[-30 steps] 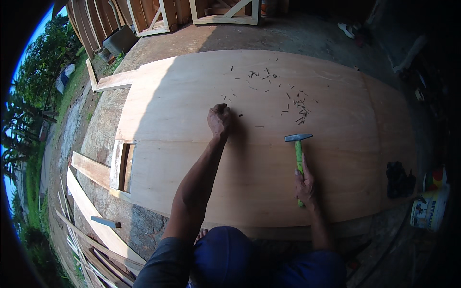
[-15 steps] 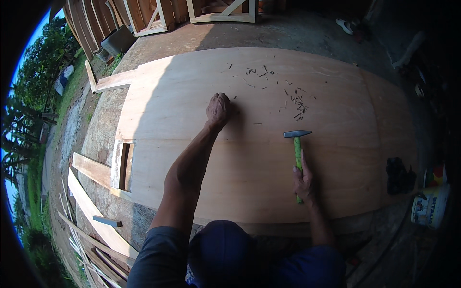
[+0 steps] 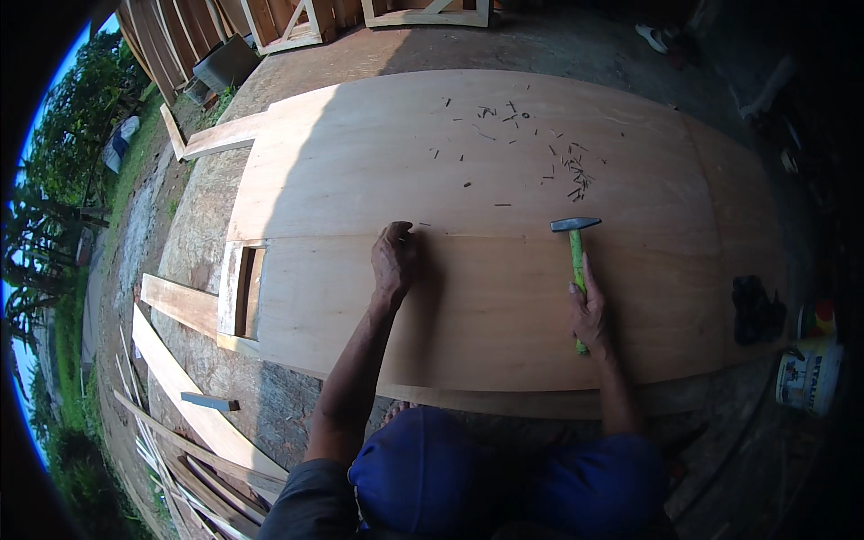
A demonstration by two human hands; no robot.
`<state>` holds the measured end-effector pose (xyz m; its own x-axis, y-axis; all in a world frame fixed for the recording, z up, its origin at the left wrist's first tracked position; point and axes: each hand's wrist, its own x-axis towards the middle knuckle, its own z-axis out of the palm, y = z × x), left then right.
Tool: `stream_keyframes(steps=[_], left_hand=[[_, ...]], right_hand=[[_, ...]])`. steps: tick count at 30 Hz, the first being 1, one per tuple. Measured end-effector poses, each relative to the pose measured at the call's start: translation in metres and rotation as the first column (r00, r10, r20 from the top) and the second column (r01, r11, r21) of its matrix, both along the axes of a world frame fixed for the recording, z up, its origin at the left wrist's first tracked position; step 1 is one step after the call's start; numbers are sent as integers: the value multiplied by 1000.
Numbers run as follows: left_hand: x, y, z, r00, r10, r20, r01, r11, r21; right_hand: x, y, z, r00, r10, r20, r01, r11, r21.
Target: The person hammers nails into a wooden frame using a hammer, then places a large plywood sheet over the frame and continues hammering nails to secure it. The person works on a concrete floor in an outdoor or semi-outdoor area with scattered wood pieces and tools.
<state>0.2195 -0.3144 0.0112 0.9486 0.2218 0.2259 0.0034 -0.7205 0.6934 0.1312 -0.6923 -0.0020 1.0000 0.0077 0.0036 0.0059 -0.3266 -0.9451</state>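
Observation:
My right hand [image 3: 588, 315] is wrapped round the green handle of a hammer [image 3: 577, 261], whose grey metal head points away from me over a large plywood panel [image 3: 504, 306]. My left hand [image 3: 391, 261] is above the panel near its long seam, fingers curled into a pinch. From its fingertips a thin dark nail [image 3: 424, 224] sticks out to the right. Many loose nails [image 3: 574, 171] lie scattered on the far part of the panel, and a single nail [image 3: 502, 205] lies apart from them, closer to me.
A framed rectangular opening [image 3: 249, 292] shows at the panel's left edge. Boards [image 3: 180, 346] and thin strips lie on the ground at left, with a short grey block [image 3: 210, 401] on one. A white bucket [image 3: 808, 378] stands at right, near a black item [image 3: 754, 310] on the panel.
My left hand has come back toward me from the far part of the panel, with the nail at its fingertips. My right hand keeps its grip on the hammer. The view has shifted slightly.

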Motion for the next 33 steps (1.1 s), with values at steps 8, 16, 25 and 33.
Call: stream_keyframes(steps=[8, 16, 25, 33], left_hand=[[35, 9, 11, 953, -298, -50, 299, 909, 289], [24, 2, 27, 942, -258, -216, 243, 966, -93], [2, -7, 29, 930, -290, -225, 79, 758, -647], [6, -10, -5, 977, -214, 26, 215, 970, -116]], right_hand=[[-2, 7, 18, 998, -3, -66, 7, 998, 67], [-2, -10, -7, 999, -5, -53, 3, 999, -48], [-5, 4, 22, 994, -2, -109, 13, 995, 103], [-6, 10, 32, 989, -23, -145, 33, 997, 65]])
